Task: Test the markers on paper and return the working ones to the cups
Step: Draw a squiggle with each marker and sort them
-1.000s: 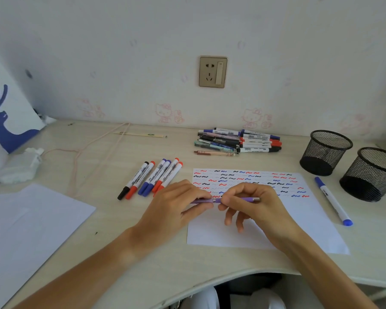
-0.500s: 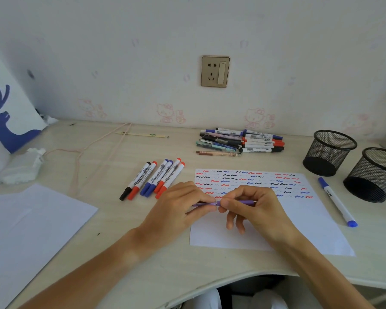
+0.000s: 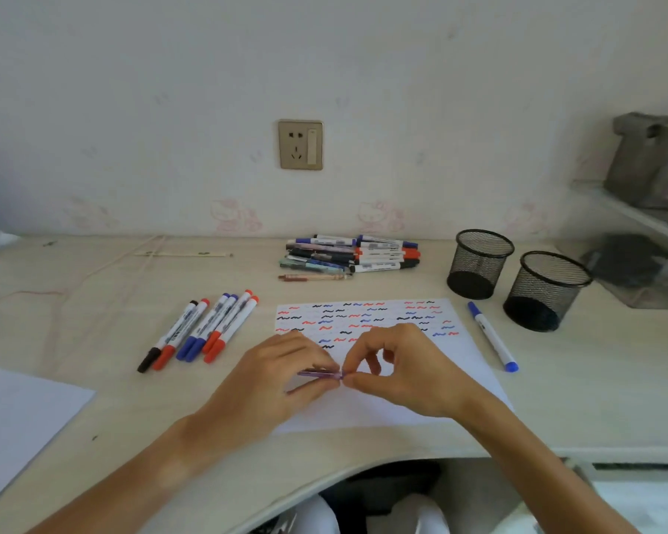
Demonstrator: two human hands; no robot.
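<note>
1. Over the scribbled paper [image 3: 367, 321], your left hand [image 3: 274, 383] pinches the purple pen [image 3: 319, 374].
2. Your right hand [image 3: 405, 370] pinches its other end, fingertips together.
3. Right of the paper stand two mesh cups [image 3: 479, 264] on the counter [image 3: 93, 287].

One camera only, riding on the person's head and looking forward and down across the desk [image 3: 93, 287] toward the wall [image 3: 363, 71]. It is sitting close in: both forearms are entering from the bottom corners and the hands are meeting just below the frame's centre, over the paper [image 3: 402, 410]. The wide lens is bending the desk's near edge into a curve along the bottom. The wall socket [image 3: 301, 144] is sitting slightly left of centre in the upper half, so the view is facing the wall nearly square. Two mesh cups [image 3: 479, 264] are landing at middle right, a shelf at far right. No second view is sharing this scene.
</note>
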